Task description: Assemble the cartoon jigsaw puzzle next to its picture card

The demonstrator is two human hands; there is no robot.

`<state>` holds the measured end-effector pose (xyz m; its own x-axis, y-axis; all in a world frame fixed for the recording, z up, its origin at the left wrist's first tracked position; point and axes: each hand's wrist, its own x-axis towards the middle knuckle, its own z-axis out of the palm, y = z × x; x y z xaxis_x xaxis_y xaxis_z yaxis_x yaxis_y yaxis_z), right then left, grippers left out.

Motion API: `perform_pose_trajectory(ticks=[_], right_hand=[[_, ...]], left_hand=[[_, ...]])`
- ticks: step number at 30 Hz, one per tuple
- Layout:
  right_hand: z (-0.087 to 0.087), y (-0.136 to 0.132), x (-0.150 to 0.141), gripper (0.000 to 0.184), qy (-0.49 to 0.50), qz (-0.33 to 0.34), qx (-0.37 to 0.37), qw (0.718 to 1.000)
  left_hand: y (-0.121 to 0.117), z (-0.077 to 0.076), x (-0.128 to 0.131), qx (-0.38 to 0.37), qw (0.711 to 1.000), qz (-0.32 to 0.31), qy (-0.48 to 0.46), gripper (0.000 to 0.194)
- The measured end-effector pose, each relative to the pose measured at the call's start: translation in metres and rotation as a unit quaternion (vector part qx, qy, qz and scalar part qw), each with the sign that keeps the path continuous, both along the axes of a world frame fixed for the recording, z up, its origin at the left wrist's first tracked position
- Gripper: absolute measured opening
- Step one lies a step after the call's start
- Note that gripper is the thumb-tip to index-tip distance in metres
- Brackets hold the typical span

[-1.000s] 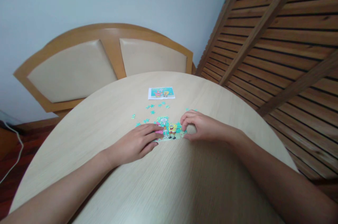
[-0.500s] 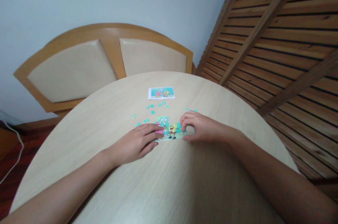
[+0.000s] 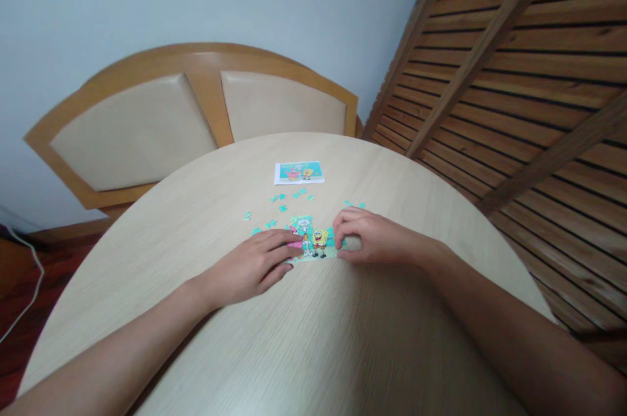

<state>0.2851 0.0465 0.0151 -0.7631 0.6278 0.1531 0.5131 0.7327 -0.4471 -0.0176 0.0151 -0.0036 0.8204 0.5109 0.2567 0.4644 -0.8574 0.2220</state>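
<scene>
A partly joined cartoon jigsaw puzzle (image 3: 320,243) lies flat on the table in front of me. Across its left part rests my left hand (image 3: 264,262), fingers stretched out and covering some of the pink figure. At the puzzle's right edge is my right hand (image 3: 360,236), its fingers curled and the thumb drawn close to them, pinching a puzzle piece at that edge. Most of this piece is hidden behind the fingers. Loose turquoise puzzle pieces (image 3: 283,209) lie beyond and left of the puzzle.
A picture card (image 3: 301,172) with the same cartoon figures lies farther back on the round wooden table (image 3: 220,181). More loose pieces (image 3: 354,204) sit just beyond my right hand. A chair back (image 3: 206,96) stands behind the table; a slatted wooden screen (image 3: 514,63) is on the right.
My right thumb and fingers have drawn slightly closer together and a little to the left at the puzzle's edge. The left hand stays in place.
</scene>
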Motion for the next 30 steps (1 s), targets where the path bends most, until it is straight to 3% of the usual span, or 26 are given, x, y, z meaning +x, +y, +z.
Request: perform_pose_trajectory(ticks=[9, 15, 18, 24, 30], right_hand=[[0.001, 0.004, 0.006, 0.008, 0.002, 0.006, 0.008, 1.000], [0.007, 0.018, 0.043, 0.022, -0.029, -0.193, 0.078, 0.978], [0.009, 0.023, 0.058, 0.024, -0.036, -0.242, 0.075, 0.967], [0.006, 0.025, 0.060, 0.022, -0.055, -0.216, 0.028, 0.974], [-0.003, 0.028, 0.061, 0.021, -0.062, -0.192, 0.026, 0.979]], left_hand=[[0.000, -0.001, -0.001, 0.001, 1.000, 0.001, 0.003, 0.031], [0.001, -0.003, -0.002, 0.005, 1.000, -0.002, 0.005, 0.033], [0.002, -0.003, -0.002, 0.004, 1.000, -0.006, 0.000, 0.034], [0.002, -0.001, -0.002, 0.003, 1.000, -0.025, -0.008, 0.033], [0.002, 0.002, -0.001, 0.003, 0.998, -0.062, -0.013, 0.029]])
